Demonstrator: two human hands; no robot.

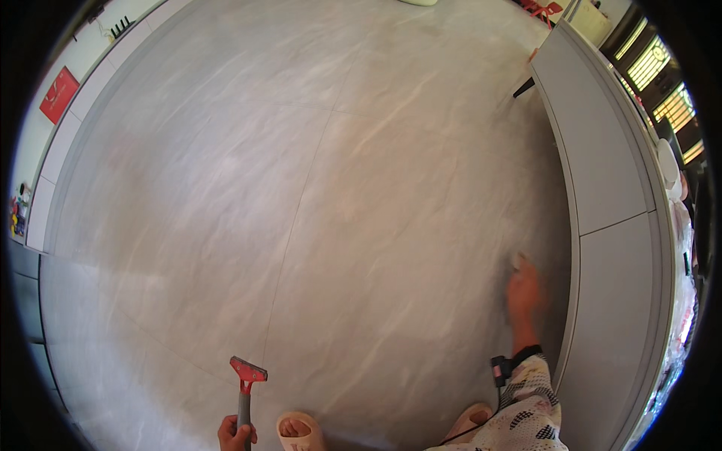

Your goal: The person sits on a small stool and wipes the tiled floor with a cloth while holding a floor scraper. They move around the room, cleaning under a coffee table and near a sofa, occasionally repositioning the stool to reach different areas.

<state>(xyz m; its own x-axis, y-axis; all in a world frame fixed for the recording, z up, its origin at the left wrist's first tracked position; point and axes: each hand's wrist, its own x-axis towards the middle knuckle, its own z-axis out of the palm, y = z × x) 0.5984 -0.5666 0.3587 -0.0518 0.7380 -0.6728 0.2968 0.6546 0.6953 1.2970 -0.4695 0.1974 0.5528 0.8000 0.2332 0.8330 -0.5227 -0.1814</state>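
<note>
At the bottom of the view my left hand (234, 434) is wrapped round the grey handle of a floor scraper (248, 373). Its wide red head points away from me, above the floor. Reaching forward on the right, my right hand (524, 290) is blurred by motion, close to the marbled grey tile floor (361, 225) and beside the low cabinet (615, 282). Something small and pale shows at its fingertips, too blurred to tell what it is or whether it is held. A black strap with a small device (501, 369) sits at my right wrist.
My slippered feet (299, 431) are at the bottom edge. The cabinet runs along the right on a dark leg (523, 88), with a white round object (668, 163) and plastic-wrapped items on top. A red bag (59, 94) stands at the left; a red chair (544, 10) is far back.
</note>
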